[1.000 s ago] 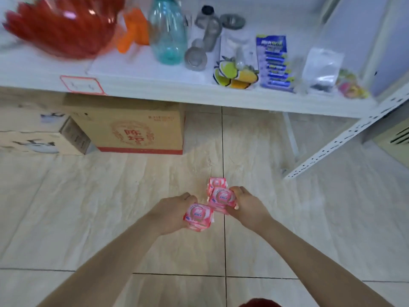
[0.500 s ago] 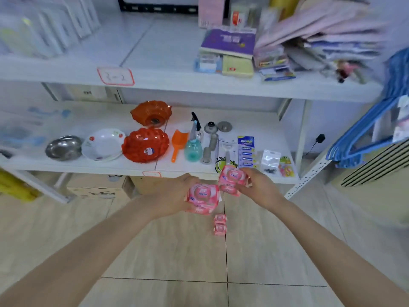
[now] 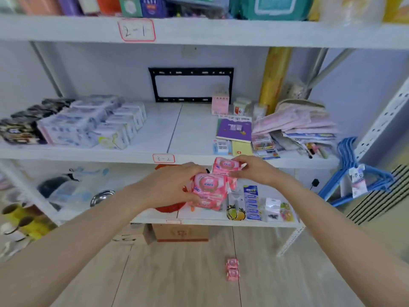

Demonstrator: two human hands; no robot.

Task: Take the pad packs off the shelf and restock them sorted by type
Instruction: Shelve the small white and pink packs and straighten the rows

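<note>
Hands both up in front of the shelving, close together, each w/ pink packs. L hand (image 3: 170,187) is curled round a pink stack (image 3: 209,188), printed faces toward camera; no. of packs in it unclear. R hand (image 3: 254,170) pinches a single pink pack (image 3: 225,165) by its upper edge, thumb + fingertips, just above and behind the stack; whether the two touch, can't tell. Both loads sit in view just under the front edge of the mid shelf (image 3: 177,129), right of its label (image 3: 163,158) marked 3-2. Two more floor packs (image 3: 232,269), same pink, lie end to end on the floor (image 3: 172,282), well below the hands, near the rack's R foot. Mid shelf, L end: rows of white packs (image 3: 88,122), w/ dark packs (image 3: 24,127) beside them at far L. R end: purple notebook (image 3: 234,129), then a heap of pinkish folded goods (image 3: 294,120). Lower shelf, just R of the hands: battery card (image 3: 251,202). Cardboard box (image 3: 179,232) on the floor beneath. Blue hangers (image 3: 354,173) hang at the rack's R side.
</note>
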